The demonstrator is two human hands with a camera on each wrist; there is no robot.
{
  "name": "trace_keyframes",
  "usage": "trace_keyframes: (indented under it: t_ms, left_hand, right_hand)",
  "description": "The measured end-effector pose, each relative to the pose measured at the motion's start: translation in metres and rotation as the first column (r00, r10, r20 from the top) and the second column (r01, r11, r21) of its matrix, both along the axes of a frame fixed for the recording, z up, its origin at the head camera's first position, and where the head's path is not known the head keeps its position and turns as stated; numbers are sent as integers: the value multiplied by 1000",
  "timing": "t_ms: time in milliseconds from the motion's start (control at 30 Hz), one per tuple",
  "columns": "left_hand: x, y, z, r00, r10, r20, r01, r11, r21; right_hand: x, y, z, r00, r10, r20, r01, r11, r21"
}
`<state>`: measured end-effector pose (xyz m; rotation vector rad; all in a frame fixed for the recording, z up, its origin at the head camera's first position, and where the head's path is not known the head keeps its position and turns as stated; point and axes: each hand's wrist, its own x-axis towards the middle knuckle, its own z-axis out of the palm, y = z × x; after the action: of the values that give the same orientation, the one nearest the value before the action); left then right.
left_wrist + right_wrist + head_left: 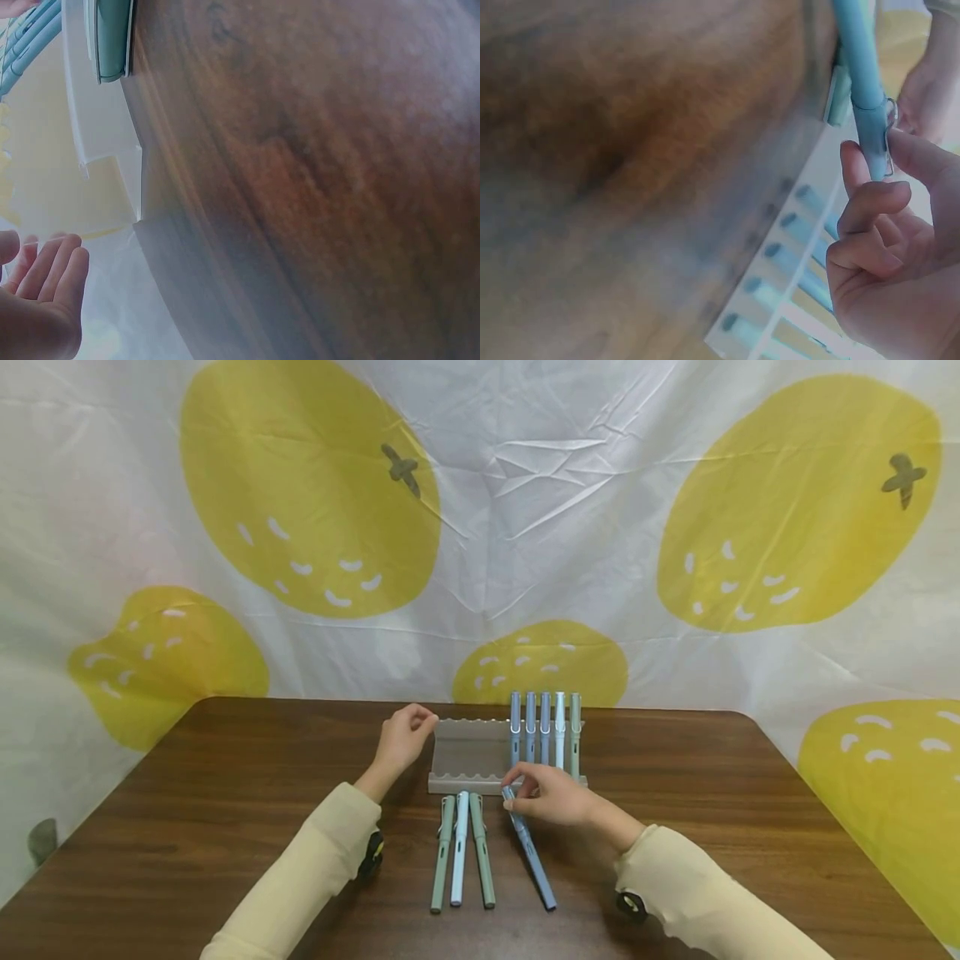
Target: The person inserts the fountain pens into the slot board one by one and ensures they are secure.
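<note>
My right hand pinches the cap end of a blue pen between thumb and fingers. This pen slants toward the front of the table, and its metal clip shows in the right wrist view. At the upper left corner of a clear pen rack, my left hand pinches the edge with thumb and fingertips. Several capped pens in blue, pale blue and green stand side by side in the rack's right half. Before the rack lie a green pen, a pale blue pen and another green pen.
The brown wooden table carries everything. Behind it hangs a white cloth with large yellow fruit shapes. The rack's scalloped notches run along its front lip and top edge.
</note>
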<state>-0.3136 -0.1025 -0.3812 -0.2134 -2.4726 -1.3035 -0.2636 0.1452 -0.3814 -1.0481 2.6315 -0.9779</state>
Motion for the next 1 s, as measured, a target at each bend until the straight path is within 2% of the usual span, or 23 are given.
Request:
trace_keyframes:
  t_ms: [200,300,367,467,567,767,1000]
  left_hand:
    - [-1,-2,-1,1000,-9,-28,10,1000,18]
    - [0,-1,0,1000,-3,-20,4,1000,16]
    - [1,0,2,1000,2,12,-2,1000,7]
    - [1,0,4,1000,13,23,-13,1000,-4]
    - [2,0,5,1000,16,25,-15,1000,-14]
    - [3,0,5,1000,7,24,-6,1000,-14]
    - [3,1,4,999,8,35,-8,1000,-8]
  right_hand:
    - [-3,3,15,999,-47,-1,47,998,-38]
    - [-3,3,23,998,-68,4,68,996,-60]
    - [-4,3,27,997,-76,7,77,994,-84]
    - [-6,3,32,995,-92,-29,88,990,-112]
    - [-8,4,36,992,-115,-52,107,986,-129]
    - [-10,1,48,988,-151,-38,143,976,-163]
    - [-15,-3,57,965,-218,-144,192,965,-177]
